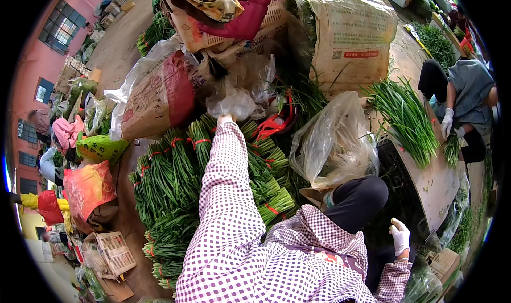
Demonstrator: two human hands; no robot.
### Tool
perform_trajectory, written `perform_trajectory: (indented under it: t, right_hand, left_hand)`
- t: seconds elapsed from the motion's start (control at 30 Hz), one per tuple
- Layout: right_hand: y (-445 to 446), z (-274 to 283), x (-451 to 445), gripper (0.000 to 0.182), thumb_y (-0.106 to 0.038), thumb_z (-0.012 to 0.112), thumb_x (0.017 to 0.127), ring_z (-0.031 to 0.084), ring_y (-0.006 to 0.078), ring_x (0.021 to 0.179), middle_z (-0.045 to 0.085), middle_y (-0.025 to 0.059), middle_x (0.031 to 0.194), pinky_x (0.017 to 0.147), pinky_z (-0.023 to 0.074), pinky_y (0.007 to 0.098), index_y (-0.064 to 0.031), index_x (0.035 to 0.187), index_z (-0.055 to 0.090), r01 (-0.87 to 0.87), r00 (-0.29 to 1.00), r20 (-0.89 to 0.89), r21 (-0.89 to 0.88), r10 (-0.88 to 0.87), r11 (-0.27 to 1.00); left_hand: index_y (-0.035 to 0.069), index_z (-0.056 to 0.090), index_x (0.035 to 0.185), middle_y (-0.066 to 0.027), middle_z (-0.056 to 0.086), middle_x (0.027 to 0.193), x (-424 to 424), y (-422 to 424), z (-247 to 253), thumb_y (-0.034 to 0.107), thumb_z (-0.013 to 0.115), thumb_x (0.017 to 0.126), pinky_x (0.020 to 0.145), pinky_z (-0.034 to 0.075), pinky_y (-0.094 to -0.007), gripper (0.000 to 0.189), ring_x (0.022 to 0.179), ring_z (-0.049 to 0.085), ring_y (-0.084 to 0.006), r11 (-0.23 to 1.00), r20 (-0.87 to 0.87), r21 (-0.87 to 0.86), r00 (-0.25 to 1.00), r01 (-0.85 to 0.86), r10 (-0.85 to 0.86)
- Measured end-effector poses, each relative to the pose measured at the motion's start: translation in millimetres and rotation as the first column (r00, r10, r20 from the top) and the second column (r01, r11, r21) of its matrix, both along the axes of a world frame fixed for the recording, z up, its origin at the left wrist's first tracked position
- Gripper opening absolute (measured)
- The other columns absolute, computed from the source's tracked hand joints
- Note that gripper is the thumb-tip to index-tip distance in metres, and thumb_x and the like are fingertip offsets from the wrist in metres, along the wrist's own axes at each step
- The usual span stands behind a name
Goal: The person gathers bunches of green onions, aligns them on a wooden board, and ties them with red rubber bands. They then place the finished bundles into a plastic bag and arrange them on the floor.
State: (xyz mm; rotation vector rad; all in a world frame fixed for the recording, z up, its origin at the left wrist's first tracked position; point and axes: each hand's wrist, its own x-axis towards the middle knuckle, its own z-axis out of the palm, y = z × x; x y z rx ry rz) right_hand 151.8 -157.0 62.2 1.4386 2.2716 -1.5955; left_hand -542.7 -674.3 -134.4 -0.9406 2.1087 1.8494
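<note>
My left arm stretches forward over tied bundles of green stalks (171,171), which look like garlic chives. At its end, my left hand (231,106) is among crumpled clear plastic (257,79), and its fingers cannot be made out. Red ties band the bundles, which are stacked in rows beneath the arm. My right hand (399,237), in a white glove, is raised at the lower right with slightly bent fingers and nothing in it. Just right of my left hand lies a tangle of red ties (275,125).
A clear plastic bag (335,143) stands beside my knee. Loose chives (411,123) lie on a board (433,187) to the right, where a gloved co-worker (471,95) holds a bunch. Printed sacks (351,39) and a brown-and-red bag (159,97) stand ahead. An orange bag (90,191) is left.
</note>
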Motion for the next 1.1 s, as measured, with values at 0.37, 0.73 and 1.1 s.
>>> perform_trajectory:
  t: [0.37, 0.73, 1.1]
  right_hand:
    - [-6.4, -15.9, -15.7, 0.033, 0.003, 0.062, 0.089, 0.061, 0.0097, 0.076, 0.069, 0.005, 0.106, 0.068, 0.0514, 0.0238, 0.0015, 0.121, 0.065, -0.04, 0.999, -0.001, -0.052, 0.04, 0.998]
    - [-5.2, -32.0, -23.2, 0.032, 0.001, 0.062, 0.09, 0.062, 0.0102, 0.08, 0.069, 0.0062, 0.109, 0.072, 0.0524, 0.0248, -0.0005, 0.122, 0.065, -0.102, 0.994, 0.02, -0.06, 0.103, 0.993]
    - [-0.9, -49.4, -1.1, 0.034, 0.003, 0.062, 0.089, 0.061, 0.0099, 0.079, 0.068, 0.0056, 0.111, 0.07, 0.0515, 0.0242, 0.0001, 0.123, 0.064, -0.042, 0.999, -0.017, -0.113, 0.04, 0.993]
  left_hand:
    - [0.011, 0.055, 0.134, -0.0198, 0.062, 0.128, 68.8, 76.1, 23.1, 0.028, 0.061, 0.086, 0.103, 0.044, -0.0381, 0.051, 0.12, 0.058, -0.0348, 0.501, 0.224, -0.589, 0.724, 0.634, -0.652]
    - [0.013, 0.01, 0.156, -0.0137, 0.043, 0.148, 171.7, -59.6, 113.6, 0.043, 0.087, 0.068, 0.11, 0.043, -0.0427, 0.121, 0.132, 0.048, -0.0299, 0.637, 0.513, -0.7, 0.848, 0.325, 0.132]
    - [0.001, 0.053, 0.122, -0.0203, 0.065, 0.114, 162.7, -57.8, 184.4, 0.02, 0.079, 0.069, 0.091, 0.053, -0.0426, 0.062, 0.103, 0.065, -0.0351, 0.782, 0.166, -0.596, 0.981, 0.183, -0.102]
